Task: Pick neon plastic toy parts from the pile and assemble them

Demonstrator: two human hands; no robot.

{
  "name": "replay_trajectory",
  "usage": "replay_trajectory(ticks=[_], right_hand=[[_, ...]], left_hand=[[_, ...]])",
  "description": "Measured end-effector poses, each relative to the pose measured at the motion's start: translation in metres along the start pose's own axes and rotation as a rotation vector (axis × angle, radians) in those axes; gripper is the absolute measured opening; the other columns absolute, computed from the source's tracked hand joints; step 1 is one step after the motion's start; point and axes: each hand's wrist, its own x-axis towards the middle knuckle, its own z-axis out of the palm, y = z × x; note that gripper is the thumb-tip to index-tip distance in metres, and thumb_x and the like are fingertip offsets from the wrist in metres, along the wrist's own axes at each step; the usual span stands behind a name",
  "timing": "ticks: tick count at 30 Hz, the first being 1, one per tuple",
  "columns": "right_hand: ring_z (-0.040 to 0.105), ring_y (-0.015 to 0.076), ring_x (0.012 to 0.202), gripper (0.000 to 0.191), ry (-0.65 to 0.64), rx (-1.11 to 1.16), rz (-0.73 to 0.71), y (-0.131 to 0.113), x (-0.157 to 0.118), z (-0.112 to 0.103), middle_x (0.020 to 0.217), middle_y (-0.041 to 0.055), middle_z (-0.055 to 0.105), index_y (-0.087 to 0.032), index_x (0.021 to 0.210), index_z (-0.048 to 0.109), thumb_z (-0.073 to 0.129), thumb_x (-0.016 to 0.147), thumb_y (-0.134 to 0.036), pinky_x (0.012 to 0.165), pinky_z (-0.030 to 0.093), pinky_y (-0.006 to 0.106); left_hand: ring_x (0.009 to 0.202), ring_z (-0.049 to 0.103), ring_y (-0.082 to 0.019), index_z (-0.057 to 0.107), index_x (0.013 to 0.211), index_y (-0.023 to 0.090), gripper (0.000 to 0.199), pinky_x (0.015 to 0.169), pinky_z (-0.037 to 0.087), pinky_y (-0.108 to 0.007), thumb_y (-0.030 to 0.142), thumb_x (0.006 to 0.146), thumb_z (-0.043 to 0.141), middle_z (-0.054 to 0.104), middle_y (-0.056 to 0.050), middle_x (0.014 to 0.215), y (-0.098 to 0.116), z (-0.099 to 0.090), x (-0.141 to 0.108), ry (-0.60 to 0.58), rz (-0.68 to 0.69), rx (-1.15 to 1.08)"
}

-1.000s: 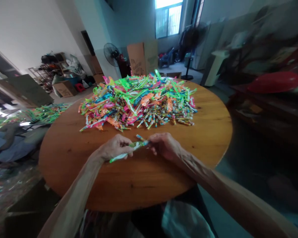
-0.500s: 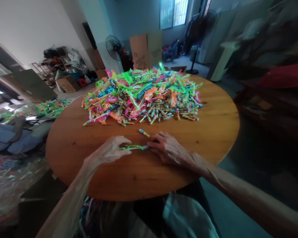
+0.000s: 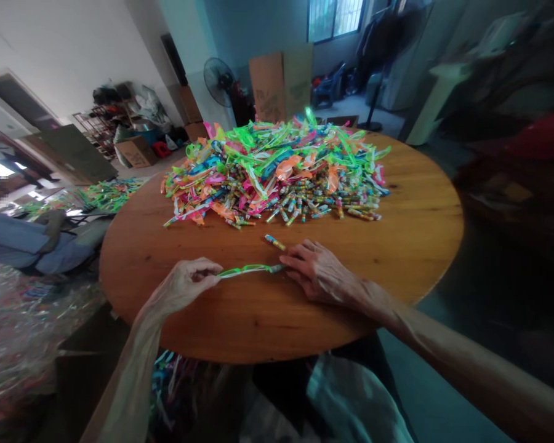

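Observation:
My left hand [image 3: 184, 284] pinches the left end of a thin bright-green plastic toy piece [image 3: 245, 269] with a white strip along it. At its other end, a small pale tube-like part [image 3: 276, 268] meets the fingertips of my right hand [image 3: 317, 272], which are closed on it. The piece stretches between both hands, low over the wooden table [image 3: 258, 326]. Just beyond the right fingers lies a loose little printed tube [image 3: 274, 242], yellow and blue. What exactly the right fingers cover is hidden.
A large heap of neon plastic toy pieces and printed tubes [image 3: 277, 166] covers the table's far half. To the left, a seated person [image 3: 32, 237] is beside another heap of green pieces [image 3: 115, 192]. A fan [image 3: 218, 81] and cardboard boxes [image 3: 266, 86] stand behind.
My left hand has moved left, and more of the green piece shows between my hands. The right hand keeps hold at the tube end. The view has shifted slightly.

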Motion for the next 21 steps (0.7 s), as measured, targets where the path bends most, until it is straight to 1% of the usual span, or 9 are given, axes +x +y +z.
replay_trajectory(ticks=[4, 7, 12, 16, 18, 21], right_hand=[[0.054, 0.0239, 0.099, 0.023, 0.004, 0.000, 0.000, -0.001, -0.002, -0.001, 0.111, 0.0114, 0.065, -0.017, 0.115, 0.067, 0.054, 0.100, -0.027, 0.090, 0.044, 0.039], [0.054, 0.0232, 0.098, 0.025, 0.016, 0.016, 0.008, -0.001, -0.003, -0.001, 0.110, 0.0117, 0.065, -0.016, 0.118, 0.066, 0.053, 0.100, -0.026, 0.090, 0.044, 0.039], [0.053, 0.0230, 0.100, 0.022, 0.017, 0.008, -0.019, 0.002, -0.003, 0.004, 0.106, 0.0103, 0.065, -0.019, 0.109, 0.070, 0.051, 0.101, -0.026, 0.089, 0.043, 0.038], [0.053, 0.0223, 0.098, 0.023, 0.016, 0.007, -0.013, 0.003, -0.003, 0.005, 0.105, 0.0103, 0.065, -0.018, 0.110, 0.070, 0.050, 0.101, -0.025, 0.089, 0.043, 0.037], [0.053, 0.0227, 0.099, 0.023, 0.020, 0.004, -0.015, 0.003, -0.003, 0.005, 0.106, 0.0106, 0.065, -0.017, 0.110, 0.070, 0.051, 0.100, -0.025, 0.089, 0.043, 0.038], [0.053, 0.0231, 0.099, 0.022, 0.016, 0.002, -0.016, 0.002, -0.003, 0.004, 0.106, 0.0112, 0.065, -0.017, 0.111, 0.070, 0.052, 0.100, -0.024, 0.089, 0.044, 0.038]], left_hand=[[0.087, 0.069, -0.022, 0.080, 0.092, 0.023, 0.023, 0.076, 0.053, -0.028, 0.038, 0.077, 0.074, 0.077, -0.006, 0.095, 0.002, -0.001, 0.000, 0.024, -0.015, -0.016], [0.086, 0.070, -0.023, 0.080, 0.092, 0.023, 0.025, 0.075, 0.053, -0.029, 0.040, 0.074, 0.076, 0.077, -0.006, 0.097, 0.002, -0.002, -0.001, 0.020, -0.027, -0.013], [0.090, 0.071, -0.024, 0.079, 0.103, 0.023, 0.030, 0.080, 0.056, -0.031, 0.042, 0.080, 0.073, 0.077, -0.006, 0.103, 0.004, -0.002, -0.001, 0.005, -0.047, -0.061], [0.098, 0.072, -0.025, 0.079, 0.105, 0.022, 0.029, 0.087, 0.056, -0.032, 0.039, 0.083, 0.070, 0.077, -0.007, 0.107, 0.012, 0.004, 0.008, -0.020, -0.013, -0.059], [0.098, 0.072, -0.024, 0.079, 0.104, 0.022, 0.028, 0.087, 0.056, -0.032, 0.039, 0.084, 0.068, 0.078, -0.007, 0.107, 0.016, 0.006, 0.014, -0.022, 0.016, -0.053], [0.096, 0.073, -0.024, 0.079, 0.104, 0.021, 0.029, 0.083, 0.057, -0.031, 0.040, 0.085, 0.067, 0.078, -0.008, 0.106, 0.020, 0.010, 0.022, -0.021, 0.039, -0.051]])
